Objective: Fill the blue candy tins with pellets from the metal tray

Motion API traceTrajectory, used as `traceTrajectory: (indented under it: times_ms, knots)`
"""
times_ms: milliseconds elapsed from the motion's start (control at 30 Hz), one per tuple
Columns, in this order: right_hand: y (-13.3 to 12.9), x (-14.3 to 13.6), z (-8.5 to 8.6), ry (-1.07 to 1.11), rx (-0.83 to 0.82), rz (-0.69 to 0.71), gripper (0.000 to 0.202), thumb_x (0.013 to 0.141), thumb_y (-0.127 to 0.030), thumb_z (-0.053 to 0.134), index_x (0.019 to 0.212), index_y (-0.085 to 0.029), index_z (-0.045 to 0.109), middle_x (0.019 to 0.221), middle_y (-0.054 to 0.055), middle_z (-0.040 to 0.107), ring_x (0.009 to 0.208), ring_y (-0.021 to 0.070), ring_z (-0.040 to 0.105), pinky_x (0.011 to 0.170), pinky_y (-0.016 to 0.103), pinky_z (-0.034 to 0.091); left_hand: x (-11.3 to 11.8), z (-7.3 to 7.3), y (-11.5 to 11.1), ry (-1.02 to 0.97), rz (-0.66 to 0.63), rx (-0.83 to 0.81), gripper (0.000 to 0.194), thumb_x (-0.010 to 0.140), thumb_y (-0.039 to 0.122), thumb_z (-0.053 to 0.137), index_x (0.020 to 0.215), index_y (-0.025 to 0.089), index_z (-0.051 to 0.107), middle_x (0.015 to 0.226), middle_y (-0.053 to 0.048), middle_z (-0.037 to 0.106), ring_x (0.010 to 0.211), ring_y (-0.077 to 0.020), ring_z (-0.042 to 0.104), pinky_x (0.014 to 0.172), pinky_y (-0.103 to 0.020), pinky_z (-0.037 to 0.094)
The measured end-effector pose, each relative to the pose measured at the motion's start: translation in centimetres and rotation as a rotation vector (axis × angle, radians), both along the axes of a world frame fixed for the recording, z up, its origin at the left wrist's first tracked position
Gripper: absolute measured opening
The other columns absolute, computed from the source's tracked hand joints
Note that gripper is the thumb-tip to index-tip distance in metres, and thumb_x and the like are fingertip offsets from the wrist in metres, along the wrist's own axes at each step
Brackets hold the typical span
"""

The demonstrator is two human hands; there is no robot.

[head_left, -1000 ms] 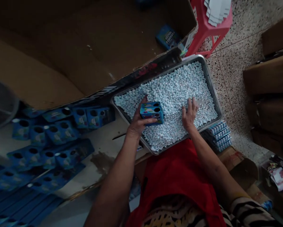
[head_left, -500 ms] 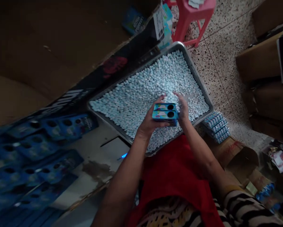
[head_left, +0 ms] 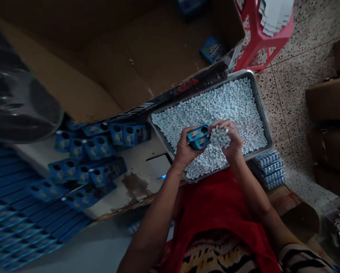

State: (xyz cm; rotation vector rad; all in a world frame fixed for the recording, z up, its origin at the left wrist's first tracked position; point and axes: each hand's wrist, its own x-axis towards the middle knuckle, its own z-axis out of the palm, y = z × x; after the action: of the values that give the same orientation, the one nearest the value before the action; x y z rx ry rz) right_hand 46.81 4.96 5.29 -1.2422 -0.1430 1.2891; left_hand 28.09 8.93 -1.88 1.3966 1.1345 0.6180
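Observation:
My left hand (head_left: 186, 150) is closed around two small blue candy boxes (head_left: 197, 133), each with a dark round hole in its end. Cupped beside those holes, my right hand (head_left: 231, 141) holds a heap of small white candies (head_left: 220, 137). Both hands are over a metal tray (head_left: 267, 131) spread with many pale blue-white candies (head_left: 195, 102). Part of the tray floor shows to the right of my right hand.
A large open cardboard box (head_left: 107, 64) borders the tray's far side. Blue boxes (head_left: 93, 148) stand in groups at left, near a clear container (head_left: 22, 91). A pink stool (head_left: 268, 41) holds papers. Wrapped blue packs (head_left: 270, 170) are stacked right of the tray.
My right hand has come up from the tray with a heap of candies and turned toward the boxes. The boxes in my left hand have tilted. The view has shifted left.

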Motion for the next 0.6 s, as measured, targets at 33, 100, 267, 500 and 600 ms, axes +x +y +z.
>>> traceTrajectory:
  times_ms: [33, 100, 267, 500, 600]
  knots:
    - [0.3, -0.3, 0.3, -0.052, 0.000, 0.027, 0.039, 0.077, -0.065, 0.073, 0.079, -0.028, 0.062, 0.101, 0.007, 0.074, 0.104, 0.0301, 0.075, 0.095, 0.048, 0.064, 0.1, 0.2, -0.1, 0.003, -0.003, -0.003, 0.080, 0.060, 0.041, 0.105, 0.129, 0.027, 0.065, 0.124, -0.006, 0.076, 0.110, -0.0283, 0.077, 0.096, -0.039, 0.064]
    - [1.0, -0.6, 0.3, -0.120, 0.010, 0.056, 0.041, 0.082, -0.067, 0.072, 0.082, -0.027, 0.063, 0.108, 0.006, 0.072, 0.095, 0.0259, 0.073, 0.095, 0.047, 0.063, 0.3, 0.7, -0.3, 0.014, -0.041, -0.006, 0.078, 0.061, 0.036, 0.103, 0.129, 0.026, 0.065, 0.121, -0.004, 0.077, 0.106, -0.0269, 0.077, 0.093, -0.036, 0.063]
    - [3.2, -0.9, -0.9, -0.203, 0.068, 0.128, 0.043, 0.091, -0.069, 0.067, 0.083, -0.027, 0.066, 0.104, 0.006, 0.066, 0.093, 0.0239, 0.070, 0.092, 0.043, 0.061, -0.1, 1.6, -0.3, 0.055, -0.117, 0.022, 0.076, 0.064, 0.031, 0.101, 0.132, 0.025, 0.066, 0.121, -0.004, 0.077, 0.104, -0.0259, 0.077, 0.091, -0.033, 0.063]
    - [2.7, -1.2, -1.2, -0.226, 0.138, 0.290, 0.065, 0.085, -0.092, 0.062, 0.078, -0.029, 0.071, 0.091, 0.007, 0.068, 0.107, 0.0308, 0.071, 0.115, 0.054, 0.056, -0.6, 0.2, -0.1, 0.076, -0.052, 0.020, 0.079, 0.062, 0.028, 0.100, 0.131, 0.024, 0.064, 0.121, -0.004, 0.075, 0.106, -0.0262, 0.075, 0.097, -0.035, 0.063]
    - [0.9, -1.4, 0.0, -0.223, 0.139, 0.360, 0.069, 0.086, -0.096, 0.060, 0.084, -0.030, 0.078, 0.098, 0.007, 0.075, 0.121, 0.0351, 0.072, 0.124, 0.060, 0.048, -0.4, -0.3, 0.1, 0.079, -0.019, 0.033, 0.079, 0.061, 0.028, 0.101, 0.131, 0.025, 0.063, 0.127, -0.005, 0.073, 0.115, -0.0273, 0.074, 0.104, -0.038, 0.062]
